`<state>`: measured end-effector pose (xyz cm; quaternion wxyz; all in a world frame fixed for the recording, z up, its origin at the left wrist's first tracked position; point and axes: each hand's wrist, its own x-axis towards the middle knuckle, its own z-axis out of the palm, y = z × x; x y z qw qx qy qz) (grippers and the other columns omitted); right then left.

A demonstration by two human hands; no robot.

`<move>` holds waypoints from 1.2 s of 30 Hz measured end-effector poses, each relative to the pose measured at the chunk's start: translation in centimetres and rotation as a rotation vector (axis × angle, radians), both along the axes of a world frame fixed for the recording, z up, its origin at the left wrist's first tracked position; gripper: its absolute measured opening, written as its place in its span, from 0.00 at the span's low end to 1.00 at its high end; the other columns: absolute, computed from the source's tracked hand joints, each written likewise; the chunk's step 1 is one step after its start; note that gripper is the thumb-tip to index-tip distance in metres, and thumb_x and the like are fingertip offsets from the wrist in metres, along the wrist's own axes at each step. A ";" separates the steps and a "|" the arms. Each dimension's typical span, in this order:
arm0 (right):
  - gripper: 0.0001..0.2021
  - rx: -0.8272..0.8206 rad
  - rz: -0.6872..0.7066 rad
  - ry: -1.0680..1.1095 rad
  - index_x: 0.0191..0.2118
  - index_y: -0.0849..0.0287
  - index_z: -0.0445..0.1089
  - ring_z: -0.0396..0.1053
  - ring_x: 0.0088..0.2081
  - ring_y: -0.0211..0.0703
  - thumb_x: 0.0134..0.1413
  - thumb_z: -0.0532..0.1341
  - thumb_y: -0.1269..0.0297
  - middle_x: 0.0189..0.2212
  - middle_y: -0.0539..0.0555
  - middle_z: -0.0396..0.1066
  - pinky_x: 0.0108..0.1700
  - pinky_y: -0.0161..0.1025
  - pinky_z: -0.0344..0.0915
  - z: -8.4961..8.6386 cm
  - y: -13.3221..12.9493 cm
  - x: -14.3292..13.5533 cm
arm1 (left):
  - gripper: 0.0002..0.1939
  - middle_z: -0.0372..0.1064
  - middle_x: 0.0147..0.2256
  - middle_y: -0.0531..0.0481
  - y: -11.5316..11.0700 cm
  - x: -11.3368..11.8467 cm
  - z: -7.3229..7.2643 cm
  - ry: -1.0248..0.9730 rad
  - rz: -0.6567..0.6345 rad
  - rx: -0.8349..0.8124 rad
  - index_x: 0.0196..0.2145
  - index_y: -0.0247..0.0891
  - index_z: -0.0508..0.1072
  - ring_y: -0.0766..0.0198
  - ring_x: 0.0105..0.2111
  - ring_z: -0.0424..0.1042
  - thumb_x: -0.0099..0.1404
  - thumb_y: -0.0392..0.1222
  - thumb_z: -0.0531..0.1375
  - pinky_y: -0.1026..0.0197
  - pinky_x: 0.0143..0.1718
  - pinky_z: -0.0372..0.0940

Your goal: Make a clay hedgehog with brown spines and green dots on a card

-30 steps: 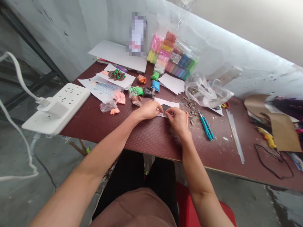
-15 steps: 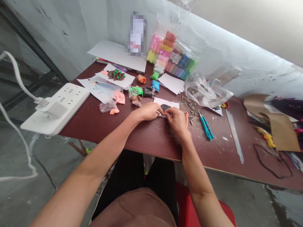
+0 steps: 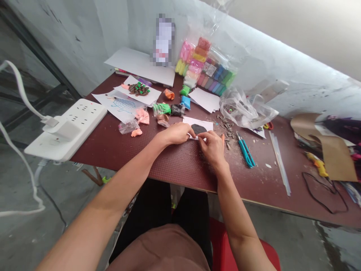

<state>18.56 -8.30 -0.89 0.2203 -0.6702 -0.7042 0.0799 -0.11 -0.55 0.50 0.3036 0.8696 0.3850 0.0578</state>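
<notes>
A flat dark patch (image 3: 199, 129) lies on a small white card (image 3: 207, 124) near the middle of the brown table. My left hand (image 3: 179, 133), its fingers curled, touches the card's left side by the patch. At the patch's lower right edge is my right hand (image 3: 211, 146), thumb and fingertips pinched together; anything between them is too small to make out. Striped seeds (image 3: 228, 127) are scattered right of the card. Left of it lie packets of black clay (image 3: 177, 110), green clay (image 3: 161, 108) and brown clay (image 3: 163, 119).
A teal cutter (image 3: 246, 151) and clear sticks (image 3: 279, 163) lie on the right. A white power strip (image 3: 66, 130) stands at the left edge. Drawings, a seed-covered paper (image 3: 153, 96), clay bags (image 3: 216, 75) and a plastic bag (image 3: 245, 109) are further back.
My right hand has shifted slightly right and down, showing more of the dark patch and card. My left hand has hardly moved.
</notes>
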 end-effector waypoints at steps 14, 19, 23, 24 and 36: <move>0.18 -0.015 0.016 -0.148 0.52 0.51 0.83 0.74 0.41 0.48 0.71 0.54 0.65 0.40 0.59 0.77 0.49 0.44 0.66 -0.4 -0.8 -0.7 | 0.23 0.83 0.48 0.47 0.3 -0.4 0.0 -0.072 -0.007 0.003 0.53 0.44 0.84 0.58 0.49 0.81 0.68 0.30 0.58 0.61 0.55 0.69; 0.19 -0.013 0.053 -0.204 0.52 0.53 0.83 0.73 0.40 0.47 0.71 0.54 0.65 0.40 0.59 0.77 0.45 0.42 0.65 -0.5 -0.7 -0.7 | 0.21 0.83 0.50 0.43 0.5 -0.3 -0.4 -0.061 0.026 0.022 0.54 0.39 0.84 0.56 0.51 0.80 0.69 0.31 0.58 0.60 0.56 0.69; 0.18 -0.033 0.023 -0.181 0.54 0.51 0.82 0.74 0.42 0.47 0.72 0.55 0.66 0.42 0.58 0.78 0.49 0.43 0.66 -0.3 -1.0 -0.8 | 0.21 0.81 0.53 0.43 0.5 0.0 -0.7 -0.022 0.029 0.032 0.56 0.41 0.83 0.54 0.54 0.79 0.71 0.32 0.57 0.58 0.58 0.68; 0.18 -0.033 0.015 -0.167 0.55 0.51 0.81 0.74 0.42 0.47 0.72 0.55 0.66 0.42 0.58 0.78 0.51 0.44 0.66 -0.2 -1.0 -0.8 | 0.21 0.81 0.54 0.43 0.5 0.0 -0.8 -0.019 0.028 0.034 0.56 0.41 0.83 0.54 0.54 0.79 0.71 0.32 0.57 0.58 0.58 0.68; 0.21 0.006 0.088 -0.211 0.55 0.53 0.81 0.71 0.38 0.46 0.70 0.53 0.69 0.42 0.59 0.76 0.43 0.41 0.66 -0.7 -0.9 -0.6 | 0.21 0.82 0.53 0.44 0.4 -0.1 -0.6 -0.034 0.040 0.039 0.56 0.41 0.83 0.55 0.55 0.79 0.71 0.31 0.57 0.58 0.59 0.67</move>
